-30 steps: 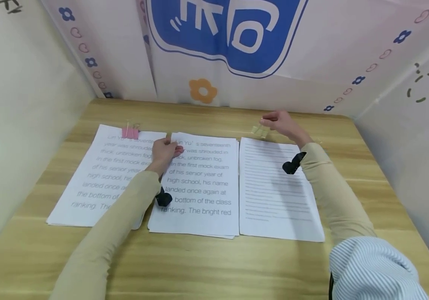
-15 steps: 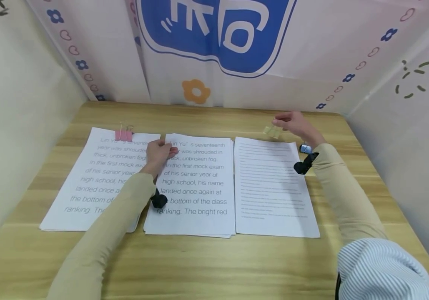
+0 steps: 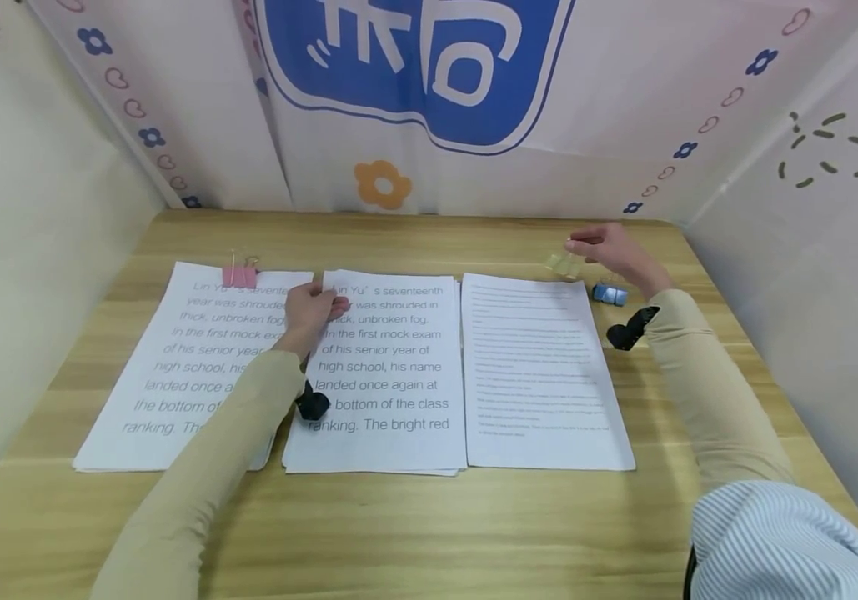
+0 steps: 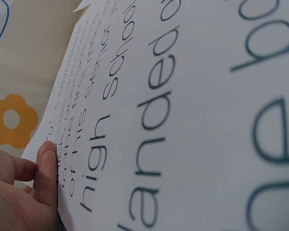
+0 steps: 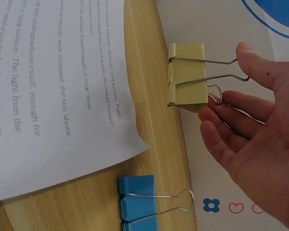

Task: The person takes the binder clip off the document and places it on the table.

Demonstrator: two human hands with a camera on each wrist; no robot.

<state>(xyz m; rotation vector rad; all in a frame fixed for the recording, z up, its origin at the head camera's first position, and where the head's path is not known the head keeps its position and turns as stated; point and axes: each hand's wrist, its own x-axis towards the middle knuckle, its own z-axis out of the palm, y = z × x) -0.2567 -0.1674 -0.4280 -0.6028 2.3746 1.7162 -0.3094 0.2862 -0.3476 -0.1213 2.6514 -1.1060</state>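
In the head view my right hand [image 3: 612, 250] pinches a yellow binder clip [image 3: 562, 266] by its wire handles, behind the top edge of the right sheets [image 3: 537, 375]. Close up in the right wrist view, thumb and fingers sit at the wire ends of that yellow clip [image 5: 189, 72], whose body points toward the paper. My left hand [image 3: 308, 312] rests at the upper left edge of the middle stack of printed pages [image 3: 391, 375], fingers extended along it. The left wrist view shows the fingers [image 4: 47, 171] against the paper's edge.
A blue binder clip [image 3: 609, 293] lies on the wooden table [image 3: 368, 533], right of the right sheets. The left stack [image 3: 166, 367] carries a pink binder clip [image 3: 239, 276] at its top. A printed curtain [image 3: 218, 158] hangs behind the table.
The head view has shifted, sliding the scene left. My right hand has moved right with the yellow clip, away from over the sheets, uncovering the blue clip. The left hand stays at the middle stack.
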